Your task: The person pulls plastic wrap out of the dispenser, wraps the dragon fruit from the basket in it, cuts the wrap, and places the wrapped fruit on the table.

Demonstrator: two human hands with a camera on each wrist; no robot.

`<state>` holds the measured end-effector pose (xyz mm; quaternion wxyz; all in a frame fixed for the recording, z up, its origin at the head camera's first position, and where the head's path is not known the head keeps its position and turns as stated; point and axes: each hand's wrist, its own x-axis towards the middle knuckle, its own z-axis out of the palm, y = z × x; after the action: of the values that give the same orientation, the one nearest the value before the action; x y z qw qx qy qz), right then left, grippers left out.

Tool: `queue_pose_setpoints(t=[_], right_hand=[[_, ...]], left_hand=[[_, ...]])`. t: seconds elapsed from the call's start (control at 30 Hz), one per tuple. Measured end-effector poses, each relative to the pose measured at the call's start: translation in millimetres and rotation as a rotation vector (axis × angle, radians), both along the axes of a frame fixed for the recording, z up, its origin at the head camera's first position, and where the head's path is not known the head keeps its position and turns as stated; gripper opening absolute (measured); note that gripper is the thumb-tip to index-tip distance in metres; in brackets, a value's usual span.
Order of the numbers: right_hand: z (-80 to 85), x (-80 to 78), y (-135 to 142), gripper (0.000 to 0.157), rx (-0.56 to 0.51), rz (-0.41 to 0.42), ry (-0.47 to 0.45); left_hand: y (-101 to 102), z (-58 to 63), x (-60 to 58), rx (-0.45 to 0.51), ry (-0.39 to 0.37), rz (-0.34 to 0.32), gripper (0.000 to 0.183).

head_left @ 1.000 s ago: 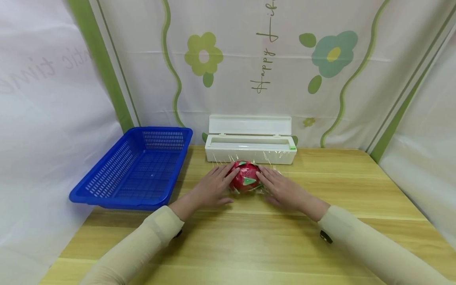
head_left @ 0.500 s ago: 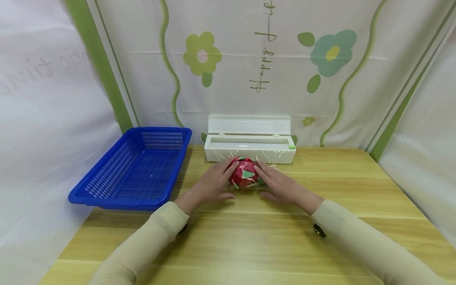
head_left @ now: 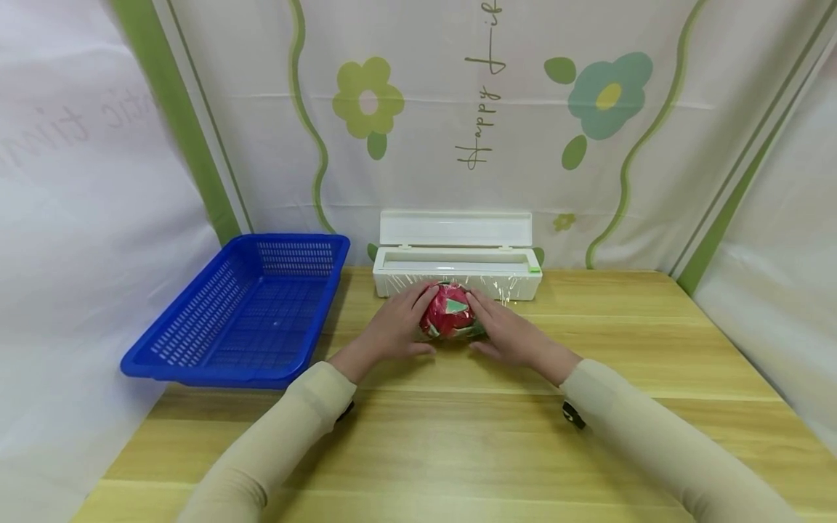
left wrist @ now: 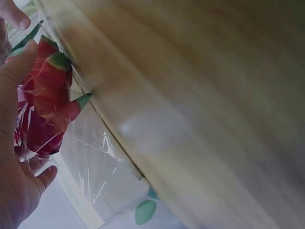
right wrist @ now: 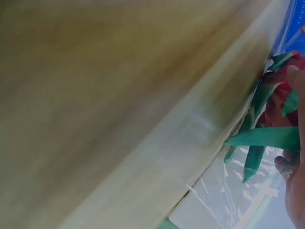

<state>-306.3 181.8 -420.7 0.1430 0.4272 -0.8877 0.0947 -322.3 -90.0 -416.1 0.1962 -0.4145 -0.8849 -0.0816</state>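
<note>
A red dragon fruit (head_left: 450, 311) with green scale tips, covered in clear cling film (left wrist: 35, 121), lies close in front of a long white cling film dispenser (head_left: 458, 285) whose lid stands up. My left hand (head_left: 400, 321) grips the fruit's left side, its fingers curved over it. On the opposite side my right hand (head_left: 506, 330) holds it in the same way. In the left wrist view, thumb and fingers reach round the wrapped fruit. Shiny film stretches from the fruit across the dispenser's front. The right wrist view shows green scales (right wrist: 264, 138) beside the right thumb.
A blue slotted plastic basket (head_left: 261, 327) stands on the left of the wooden table (head_left: 445, 443). Behind the dispenser hangs a white curtain (head_left: 431, 167) with flower prints, and further cloth hangs along both sides.
Both hands have moved a little away from me, bringing the dragon fruit nearer the dispenser. The fruit has rolled forward; its front green scale sits higher. The basket stays put.
</note>
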Motion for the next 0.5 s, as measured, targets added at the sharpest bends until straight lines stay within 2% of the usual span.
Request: queue_pose_setpoints(t=[0.3, 0.5], right_hand=[[-4.6, -12.1, -8, 0.100, -0.043, -0.006, 0.055], [-4.9, -15.4, -14, 0.101, -0.055, -0.065, 0.007]], left_hand=[[6, -0.4, -5.0, -0.035, -0.025, 0.093, 0.118], [10, -1.7, -9.7, -0.051, -0.037, 0.132, 0.118]])
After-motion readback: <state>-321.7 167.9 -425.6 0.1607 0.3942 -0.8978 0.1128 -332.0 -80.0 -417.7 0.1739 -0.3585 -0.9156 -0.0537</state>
